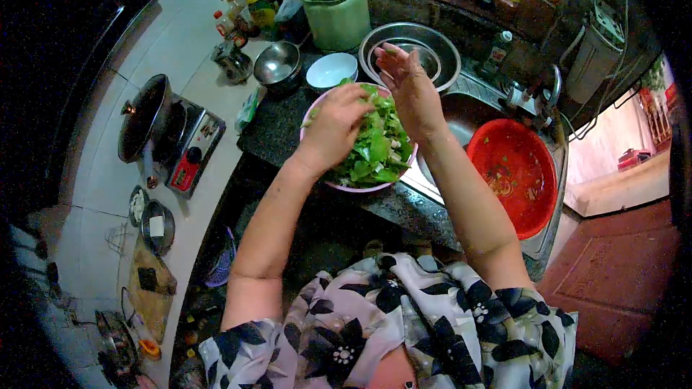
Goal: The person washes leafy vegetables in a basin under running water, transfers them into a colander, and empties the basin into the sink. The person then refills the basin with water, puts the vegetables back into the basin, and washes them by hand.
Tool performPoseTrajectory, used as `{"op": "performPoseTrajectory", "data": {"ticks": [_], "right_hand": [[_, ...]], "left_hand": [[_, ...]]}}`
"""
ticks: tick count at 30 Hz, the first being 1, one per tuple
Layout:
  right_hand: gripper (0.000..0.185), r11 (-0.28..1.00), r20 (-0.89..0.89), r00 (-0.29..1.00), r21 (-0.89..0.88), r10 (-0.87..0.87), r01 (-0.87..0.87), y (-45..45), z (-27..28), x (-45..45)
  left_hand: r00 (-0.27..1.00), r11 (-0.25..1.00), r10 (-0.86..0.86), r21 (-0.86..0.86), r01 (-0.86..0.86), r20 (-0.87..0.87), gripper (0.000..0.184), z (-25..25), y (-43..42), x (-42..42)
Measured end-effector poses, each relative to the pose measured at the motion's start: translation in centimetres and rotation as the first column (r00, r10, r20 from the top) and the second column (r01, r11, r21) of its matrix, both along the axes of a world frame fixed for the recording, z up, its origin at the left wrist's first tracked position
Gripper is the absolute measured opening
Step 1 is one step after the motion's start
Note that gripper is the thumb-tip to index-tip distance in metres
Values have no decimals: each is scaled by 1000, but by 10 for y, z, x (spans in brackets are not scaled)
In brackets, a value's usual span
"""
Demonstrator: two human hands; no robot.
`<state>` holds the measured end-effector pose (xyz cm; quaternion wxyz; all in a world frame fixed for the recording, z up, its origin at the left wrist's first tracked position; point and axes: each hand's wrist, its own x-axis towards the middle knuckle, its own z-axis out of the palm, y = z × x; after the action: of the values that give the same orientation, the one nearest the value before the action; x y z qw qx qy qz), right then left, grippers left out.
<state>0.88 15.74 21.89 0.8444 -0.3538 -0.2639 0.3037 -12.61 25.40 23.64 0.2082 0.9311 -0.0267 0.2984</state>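
A pink-rimmed basin point(310, 104) is heaped with leafy greens point(378, 148). My left hand point(335, 124) is over the left side of the heap, its fingers curled down into the leaves; the fingertips are partly hidden. At the heap's upper right, my right hand point(414, 94) is raised with the palm turned and fingers stretched out. A small green bit clings near its fingertips, and nothing is gripped in it.
A red basin point(515, 180) with water and plant scraps stands at the sink point(461, 112), near the faucet point(551, 86). Behind are a steel basin point(450, 50), a white bowl point(331, 70) and a metal bowl point(277, 65). A wok point(144, 119) sits on a stove point(198, 148) at left.
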Motion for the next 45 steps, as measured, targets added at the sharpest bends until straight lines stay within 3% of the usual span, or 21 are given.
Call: {"op": "performPoseTrajectory", "data": {"ticks": [1,4,5,8,9,11,12,14,17,20,25,28,29,30,32,36,38,39,42,44,45], "right_hand": [[56,1000,-12,1000,-15,4,-4,-4,0,2],[47,999,-22,1000,-36,3,-4,-14,-1,1],[45,999,15,1000,-52,-9,10,-17,1,-3],[27,997,182,983,-73,14,0,-13,-4,-4],[26,990,328,944,-134,6,41,-12,-6,-6],[28,939,642,767,-263,-1,221,-9,-8,-16],[33,923,812,583,-214,-15,321,-12,-2,-21],[29,890,880,466,-134,-96,436,-7,-4,-33],[25,896,856,509,-158,-85,415,-5,2,-41],[21,898,901,417,-81,-120,432,-2,-2,-36],[13,895,755,641,-180,-140,408,0,-8,-14],[19,873,807,503,33,-311,487,-6,4,-16],[29,865,891,364,58,-270,498,-6,3,-16],[36,873,961,263,-51,-90,485,-3,-11,-15],[38,865,999,18,-38,34,501,-9,-24,-15],[28,817,976,187,-14,-116,577,-32,2,-22],[20,809,995,30,-91,91,581,-43,-9,-16],[14,818,999,39,-20,-4,575,-49,-12,-16],[13,795,908,279,88,-311,600,-83,-18,-6],[11,755,847,408,-12,-341,656,-124,-30,8],[12,727,842,420,-49,-339,685,-148,-41,18]], "left_hand": [[998,987,-31,153,40,-63,37,-3,3,2],[998,886,-50,-461,57,26,43,1,3,0],[993,757,-99,-642,122,72,51,-3,8,3],[965,362,-99,-894,263,243,56,-7,7,10],[959,432,-120,-856,283,257,59,-8,11,10],[945,313,-57,-893,323,322,58,-8,7,11],[936,250,-21,-905,344,351,58,-7,4,11],[932,184,-16,-915,358,362,59,-7,3,12],[936,150,54,-930,336,347,52,-4,-5,13],[896,5,108,-901,433,431,52,1,-5,10],[888,11,51,-889,457,457,57,7,-2,-1],[894,-26,78,-896,443,440,57,4,7,-4],[897,1,79,-899,437,436,56,5,7,-4],[891,40,82,-894,446,447,52,0,10,-2],[893,279,92,-873,401,440,45,-4,13,0],[891,428,148,-840,333,429,39,19,-23,6],[875,481,138,-804,350,464,42,24,-43,16],[875,546,157,-779,310,458,41,26,-56,20],[869,609,101,-721,332,485,40,21,-92,36],[837,541,-58,-688,484,544,24,8,-117,52],[866,610,-116,-653,448,486,22,3,-130,61]]}}
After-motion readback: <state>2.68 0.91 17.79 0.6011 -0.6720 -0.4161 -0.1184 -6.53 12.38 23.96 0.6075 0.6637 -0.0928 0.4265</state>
